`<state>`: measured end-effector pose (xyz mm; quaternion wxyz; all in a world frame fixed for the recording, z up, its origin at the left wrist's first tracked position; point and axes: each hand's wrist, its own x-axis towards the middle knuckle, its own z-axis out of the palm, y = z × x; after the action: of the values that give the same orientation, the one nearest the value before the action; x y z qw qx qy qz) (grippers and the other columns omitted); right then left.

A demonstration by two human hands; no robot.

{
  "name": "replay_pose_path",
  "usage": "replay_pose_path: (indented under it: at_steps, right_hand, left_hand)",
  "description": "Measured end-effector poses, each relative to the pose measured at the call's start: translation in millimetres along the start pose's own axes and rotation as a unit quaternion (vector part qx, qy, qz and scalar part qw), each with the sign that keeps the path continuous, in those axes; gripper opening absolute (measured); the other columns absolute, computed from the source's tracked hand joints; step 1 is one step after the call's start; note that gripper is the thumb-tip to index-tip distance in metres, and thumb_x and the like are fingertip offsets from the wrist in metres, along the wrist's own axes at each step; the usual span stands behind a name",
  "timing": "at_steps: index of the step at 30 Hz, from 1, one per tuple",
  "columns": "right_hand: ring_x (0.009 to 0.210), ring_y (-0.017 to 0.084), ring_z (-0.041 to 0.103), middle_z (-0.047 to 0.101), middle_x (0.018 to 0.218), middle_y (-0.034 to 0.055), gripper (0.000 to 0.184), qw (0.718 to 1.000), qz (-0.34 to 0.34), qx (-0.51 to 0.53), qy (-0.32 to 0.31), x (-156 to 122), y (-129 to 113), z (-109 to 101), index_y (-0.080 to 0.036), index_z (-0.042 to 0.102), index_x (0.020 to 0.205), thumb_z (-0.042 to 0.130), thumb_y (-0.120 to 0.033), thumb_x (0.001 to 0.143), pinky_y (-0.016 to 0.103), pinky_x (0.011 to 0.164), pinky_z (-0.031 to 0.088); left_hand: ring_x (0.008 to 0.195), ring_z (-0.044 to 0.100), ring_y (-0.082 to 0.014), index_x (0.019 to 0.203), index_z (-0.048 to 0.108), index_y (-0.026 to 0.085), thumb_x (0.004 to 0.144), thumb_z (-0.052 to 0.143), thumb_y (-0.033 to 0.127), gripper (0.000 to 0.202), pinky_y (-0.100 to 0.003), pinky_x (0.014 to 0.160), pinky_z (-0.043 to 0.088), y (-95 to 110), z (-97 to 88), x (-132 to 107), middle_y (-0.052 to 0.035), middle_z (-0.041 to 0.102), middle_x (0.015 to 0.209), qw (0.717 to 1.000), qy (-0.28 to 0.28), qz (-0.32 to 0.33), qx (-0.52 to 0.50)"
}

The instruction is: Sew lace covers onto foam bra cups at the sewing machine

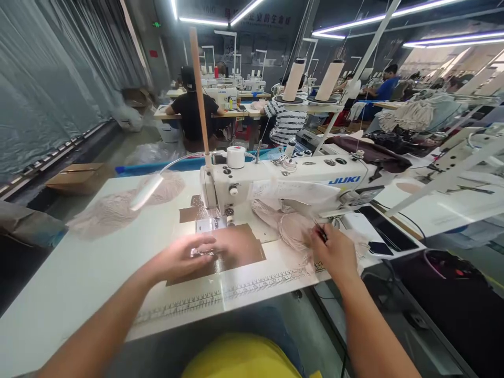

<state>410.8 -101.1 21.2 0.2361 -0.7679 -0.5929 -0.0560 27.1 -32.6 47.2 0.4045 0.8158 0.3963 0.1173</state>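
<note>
A white JUKI sewing machine (283, 181) stands on the white table (79, 273). My left hand (189, 256) lies over the brown taped patch (244, 252) in front of the needle, smeared by motion, and something shiny shows under its fingers. My right hand (333, 251) is closed in a pinch on a small dark tool (321, 231) at the heap of pinkish fabric (293, 228) under the machine's arm.
More pink fabric (110, 210) lies at the table's left under a gooseneck lamp (147, 191). A dark phone (388, 228) lies to the right. Two thread cones (311, 79) stand behind the machine. Other people sit at machines further back. A cardboard box (81, 176) sits left.
</note>
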Motion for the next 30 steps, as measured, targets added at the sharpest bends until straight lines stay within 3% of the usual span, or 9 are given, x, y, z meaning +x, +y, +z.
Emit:
replay_pose_path:
  at_steps: [3, 6, 9, 12, 16, 19, 22, 26, 30]
  right_hand:
    - [0.08, 0.023, 0.061, 0.066, 0.095, 0.0107, 0.027, 0.999, -0.024, 0.02, -0.023, 1.6, 0.2, 7.8, -0.017, 0.056, 0.101, 0.052, -0.037, 0.083, 0.029, 0.063, 0.038]
    - [0.073, 0.023, 0.061, 0.068, 0.084, 0.0102, 0.019, 0.995, -0.029, -0.012, -0.095, -0.3, -3.4, 20.1, -0.017, 0.059, 0.094, 0.05, -0.03, 0.084, 0.029, 0.059, 0.035]
    - [0.071, 0.024, 0.06, 0.066, 0.076, 0.0099, 0.023, 0.999, -0.02, 0.009, -0.04, -3.5, -6.2, 23.2, -0.017, 0.059, 0.085, 0.042, -0.032, 0.089, 0.031, 0.062, 0.037]
    - [0.083, 0.025, 0.061, 0.067, 0.089, 0.0118, 0.028, 0.996, -0.028, 0.073, 0.039, -2.8, -8.3, 18.0, -0.017, 0.059, 0.094, 0.041, -0.039, 0.089, 0.032, 0.071, 0.041]
    - [0.087, 0.027, 0.061, 0.066, 0.105, 0.015, 0.046, 0.997, -0.008, 0.072, -0.02, 4.9, -13.2, 21.4, -0.013, 0.052, 0.118, 0.055, -0.039, 0.081, 0.033, 0.07, 0.043]
    - [0.076, 0.025, 0.06, 0.068, 0.087, 0.0124, 0.033, 0.996, 0.02, 0.067, -0.054, 9.9, -13.9, 28.7, -0.013, 0.059, 0.106, 0.05, -0.034, 0.083, 0.033, 0.065, 0.04]
    - [0.067, 0.022, 0.056, 0.064, 0.074, 0.006, 0.025, 0.991, 0.047, 0.123, 0.011, 11.9, -11.9, 23.1, -0.017, 0.06, 0.086, 0.05, -0.04, 0.082, 0.031, 0.061, 0.038]
    - [0.058, 0.016, 0.049, 0.054, 0.061, -0.0018, 0.02, 0.973, 0.081, 0.194, 0.091, 2.3, -27.3, -5.1, -0.021, 0.055, 0.073, 0.059, -0.041, 0.076, 0.027, 0.057, 0.037]
    - [0.055, 0.014, 0.052, 0.061, 0.067, -0.0017, 0.008, 0.954, -0.024, 0.297, -0.03, -32.5, -76.9, -26.5, -0.023, 0.058, 0.081, 0.059, -0.028, 0.075, 0.026, 0.053, 0.039]
  left_hand:
    - [0.109, 0.059, -0.0244, 0.12, 0.06, 0.023, 0.085, 0.055, 0.046, 0.042, -0.035, 0.09, 0.051, 22.8, 20.6, 11.7, -0.0089, 0.06, 0.125, 0.999, -0.035, 0.026, -0.009]
    - [0.1, 0.062, -0.0224, 0.121, 0.06, 0.022, 0.085, 0.055, 0.038, 0.04, -0.033, 0.086, 0.052, 38.3, 36.7, 22.8, -0.0098, 0.063, 0.118, 0.996, -0.073, 0.04, -0.016]
    - [0.097, 0.063, -0.0208, 0.118, 0.062, 0.02, 0.085, 0.055, 0.034, 0.037, -0.031, 0.085, 0.051, 45.8, 49.6, 33.5, -0.0087, 0.065, 0.113, 0.993, -0.092, 0.06, -0.037]
    - [0.099, 0.061, -0.0203, 0.117, 0.062, 0.021, 0.087, 0.053, 0.035, 0.035, -0.031, 0.088, 0.049, 49.3, 60.4, 42.3, -0.0077, 0.065, 0.114, 0.989, -0.105, 0.076, -0.07]
    - [0.103, 0.06, -0.0219, 0.123, 0.059, 0.022, 0.087, 0.053, 0.039, 0.04, -0.031, 0.086, 0.049, 52.1, 71.4, 49.2, -0.0084, 0.062, 0.122, 0.989, -0.118, 0.055, -0.071]
    - [0.099, 0.061, -0.0216, 0.123, 0.058, 0.023, 0.086, 0.054, 0.04, 0.041, -0.032, 0.084, 0.049, 52.1, 74.2, 49.7, -0.0079, 0.063, 0.121, 0.99, -0.123, 0.05, -0.055]
    - [0.097, 0.061, -0.022, 0.121, 0.06, 0.024, 0.086, 0.054, 0.041, 0.04, -0.032, 0.082, 0.05, 51.3, 72.0, 46.0, -0.0072, 0.064, 0.117, 0.99, -0.126, 0.04, -0.04]
    - [0.096, 0.061, -0.0212, 0.123, 0.058, 0.024, 0.087, 0.053, 0.044, 0.042, -0.031, 0.079, 0.051, 57.1, 77.8, 39.9, -0.0082, 0.065, 0.115, 0.991, -0.109, 0.052, -0.058]
    - [0.1, 0.061, -0.0203, 0.131, 0.05, 0.029, 0.08, 0.066, 0.037, 0.053, -0.029, 0.073, 0.055, 72.2, 107.6, 39.4, -0.006, 0.062, 0.121, 0.999, 0.015, 0.018, -0.04]
